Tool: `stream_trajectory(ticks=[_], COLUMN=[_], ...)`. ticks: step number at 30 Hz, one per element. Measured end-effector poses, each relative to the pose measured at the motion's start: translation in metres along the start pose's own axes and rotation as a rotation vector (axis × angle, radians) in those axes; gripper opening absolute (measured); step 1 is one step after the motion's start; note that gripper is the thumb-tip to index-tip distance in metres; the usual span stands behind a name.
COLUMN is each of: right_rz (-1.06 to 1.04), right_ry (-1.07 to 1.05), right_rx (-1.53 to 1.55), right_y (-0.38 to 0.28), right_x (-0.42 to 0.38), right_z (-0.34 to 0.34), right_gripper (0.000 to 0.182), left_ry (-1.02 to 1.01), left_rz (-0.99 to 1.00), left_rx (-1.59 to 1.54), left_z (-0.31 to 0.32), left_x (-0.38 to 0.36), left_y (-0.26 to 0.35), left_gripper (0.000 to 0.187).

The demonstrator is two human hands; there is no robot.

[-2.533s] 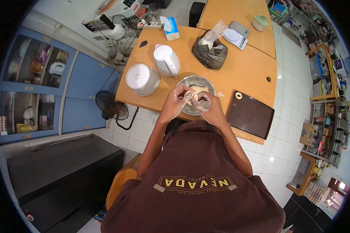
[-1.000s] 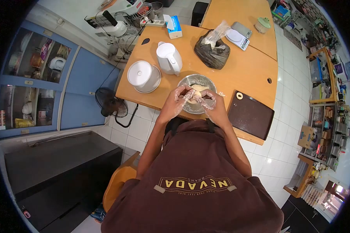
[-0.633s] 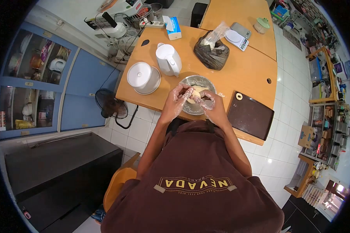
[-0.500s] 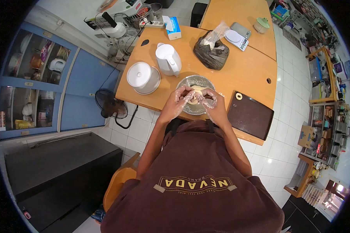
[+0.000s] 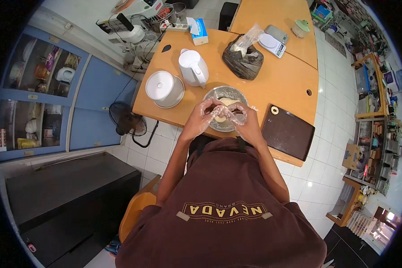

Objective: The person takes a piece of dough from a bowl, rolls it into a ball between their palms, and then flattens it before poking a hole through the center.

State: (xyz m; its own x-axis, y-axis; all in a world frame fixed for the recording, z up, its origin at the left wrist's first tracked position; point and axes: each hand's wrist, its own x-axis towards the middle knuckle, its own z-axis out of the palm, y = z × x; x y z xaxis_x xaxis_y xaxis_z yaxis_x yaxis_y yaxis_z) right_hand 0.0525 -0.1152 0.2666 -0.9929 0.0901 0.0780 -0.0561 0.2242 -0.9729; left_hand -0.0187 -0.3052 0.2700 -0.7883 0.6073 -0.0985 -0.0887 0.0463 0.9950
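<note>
Both my hands wear clear plastic gloves and meet over a metal bowl [image 5: 223, 93] on the wooden table. My left hand [image 5: 203, 115] and my right hand [image 5: 241, 117] pinch a small pale piece of dough [image 5: 219, 117] between their fingertips. More pale dough [image 5: 228, 102] lies inside the bowl behind the hands. A dark baking tray [image 5: 286, 133] lies to the right, with one ring-shaped piece of dough [image 5: 274, 110] at its far corner.
A white lidded pot [image 5: 164, 88] and a white jug [image 5: 193, 68] stand left of the bowl. Behind are a black plastic bag [image 5: 243, 61], a kitchen scale [image 5: 272, 43] and a tissue box [image 5: 197, 30]. A fan [image 5: 127, 121] stands on the floor beside the table's edge.
My hands have drawn closer together over the bowl, and the dough piece has shifted from the left fingertips to between both hands. Nothing else on the table has moved.
</note>
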Motion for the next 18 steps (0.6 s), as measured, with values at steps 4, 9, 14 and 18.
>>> stream_trajectory(ticks=[4,9,14,18], right_rz=[0.018,0.036,-0.024,-0.006], right_ry=[0.031,-0.004,0.064,0.087], right_rx=[0.035,-0.045,-0.026,-0.026], right_y=[0.001,-0.008,0.003,0.003], right_x=[-0.001,-0.001,0.0,-0.002], right_z=[0.004,0.005,0.003,0.005], right_gripper=[0.017,0.018,0.019,0.02], left_ry=[0.068,0.067,0.046,0.067], left_rz=[0.015,0.024,-0.016,-0.023], left_rx=[-0.085,-0.029,-0.025,-0.08], left_z=[0.001,0.0,-0.001,0.0], left_x=[0.002,0.005,0.003,0.004], left_y=[-0.004,0.0,0.002,-0.003], left_gripper=[0.014,0.013,0.012,0.013])
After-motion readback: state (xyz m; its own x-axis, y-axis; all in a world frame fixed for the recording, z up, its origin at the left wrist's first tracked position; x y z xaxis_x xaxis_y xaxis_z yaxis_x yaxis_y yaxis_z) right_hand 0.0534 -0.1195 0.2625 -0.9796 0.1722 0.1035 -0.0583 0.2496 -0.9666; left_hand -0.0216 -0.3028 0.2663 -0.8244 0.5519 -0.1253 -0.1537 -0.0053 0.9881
